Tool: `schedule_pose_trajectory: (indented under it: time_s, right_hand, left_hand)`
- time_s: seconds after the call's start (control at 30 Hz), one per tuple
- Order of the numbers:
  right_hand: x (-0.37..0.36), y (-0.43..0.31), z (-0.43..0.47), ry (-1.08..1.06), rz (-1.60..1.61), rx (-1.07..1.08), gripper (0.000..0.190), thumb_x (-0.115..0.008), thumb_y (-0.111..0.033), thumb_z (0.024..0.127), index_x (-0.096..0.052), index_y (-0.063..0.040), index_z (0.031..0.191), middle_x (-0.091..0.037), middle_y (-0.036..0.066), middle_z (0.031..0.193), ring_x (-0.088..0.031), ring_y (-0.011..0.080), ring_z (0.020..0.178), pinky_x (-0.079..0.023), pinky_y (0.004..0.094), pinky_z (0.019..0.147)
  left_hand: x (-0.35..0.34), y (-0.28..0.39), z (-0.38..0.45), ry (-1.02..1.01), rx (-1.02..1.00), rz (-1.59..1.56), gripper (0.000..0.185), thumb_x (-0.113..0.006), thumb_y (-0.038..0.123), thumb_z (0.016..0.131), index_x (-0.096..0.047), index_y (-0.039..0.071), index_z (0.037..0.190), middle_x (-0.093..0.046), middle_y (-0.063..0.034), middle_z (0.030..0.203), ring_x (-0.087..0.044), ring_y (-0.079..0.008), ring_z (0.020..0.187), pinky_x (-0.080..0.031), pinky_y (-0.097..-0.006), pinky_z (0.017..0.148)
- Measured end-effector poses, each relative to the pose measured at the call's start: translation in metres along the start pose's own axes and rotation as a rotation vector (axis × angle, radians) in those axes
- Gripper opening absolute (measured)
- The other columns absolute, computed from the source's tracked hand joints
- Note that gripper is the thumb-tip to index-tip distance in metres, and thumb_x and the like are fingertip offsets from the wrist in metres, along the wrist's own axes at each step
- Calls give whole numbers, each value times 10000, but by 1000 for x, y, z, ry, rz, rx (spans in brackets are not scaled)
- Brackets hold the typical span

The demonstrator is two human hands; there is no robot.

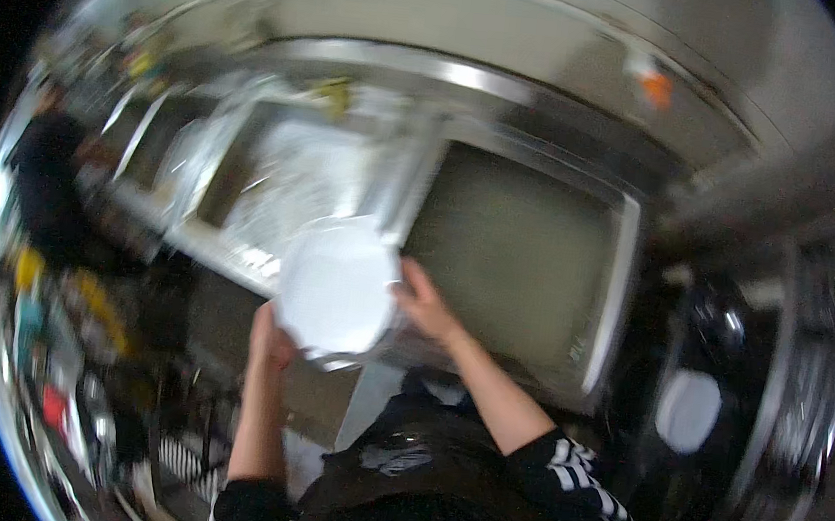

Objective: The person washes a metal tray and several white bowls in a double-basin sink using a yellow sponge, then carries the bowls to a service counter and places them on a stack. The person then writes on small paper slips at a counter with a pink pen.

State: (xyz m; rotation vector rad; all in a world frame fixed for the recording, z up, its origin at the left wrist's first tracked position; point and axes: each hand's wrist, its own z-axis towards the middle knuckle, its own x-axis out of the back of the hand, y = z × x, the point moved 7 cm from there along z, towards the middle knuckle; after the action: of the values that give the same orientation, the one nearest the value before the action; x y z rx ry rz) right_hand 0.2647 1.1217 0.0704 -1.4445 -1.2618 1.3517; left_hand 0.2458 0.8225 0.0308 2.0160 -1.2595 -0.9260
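Observation:
Between my two hands I hold a white round plate (339,287), possibly the top one of a stack, since more rims seem to show along its lower edge. My left hand (272,337) grips its lower left rim. On the right rim is my right hand (423,299), its fingers partly hidden by the plate. Beyond the plate lies a metal sink basin (224,197) with bright, blurred contents. To the right of the plate is a second basin filled with murky water (516,255). Motion blur hides fine detail.
At the far left stands another person in dark clothing (48,180). A white round dish (688,412) sits to the right near a dark, shiny object (717,316). A yellow item (335,94) lies behind the left basin. An orange-tipped object (656,88) is by the back wall.

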Motion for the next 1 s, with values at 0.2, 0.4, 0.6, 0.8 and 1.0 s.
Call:
schedule_pose_trajectory:
  time_s: [0.2,0.4,0.6,0.8,1.0]
  right_hand:
    - [168,11,-134,393,-132,22,378,-574,-269,949,-521,-33,1239,-580,108,1177,-582,183,1060,-478,325,915]
    - [417,73,-476,1497,252,312,291,-664,-161,822,-577,-75,1086,-621,22,916,-588,123,786,-489,269,703]
    - [554,178,-714,1905,488,-181,586,-651,-488,838,-505,-125,1275,-568,54,1184,-504,201,1088,-393,356,920]
    - [616,182,-744,1795,316,-434,780,-621,-596,810,-443,-87,1374,-444,130,1379,-420,283,1244,-354,434,1005]
    - [638,146,-714,1532,234,-288,808,-631,-595,804,-422,-66,1379,-475,119,1351,-448,279,1221,-401,424,962]
  left_hand:
    - [-58,64,-44,-92,-667,506,441,-462,312,931,-505,-2,1238,-519,-129,1226,-510,-242,1062,-408,-399,898]
    - [-263,40,-74,-443,-807,655,413,-505,269,948,-488,23,1279,-494,-95,1283,-451,-218,1196,-321,-342,1037]
    - [-480,-214,-166,-1085,-8,651,286,-541,200,906,-575,57,1152,-591,-49,1104,-549,-169,1008,-417,-300,917]
    - [-559,-499,-278,-1523,320,1269,444,-456,293,973,-431,97,1371,-429,-115,1410,-423,-257,1278,-340,-388,1068]
    - [-574,-658,-323,-1329,818,980,983,-720,472,787,-147,51,1466,-339,-214,1431,-349,-332,1319,-311,-431,1082]
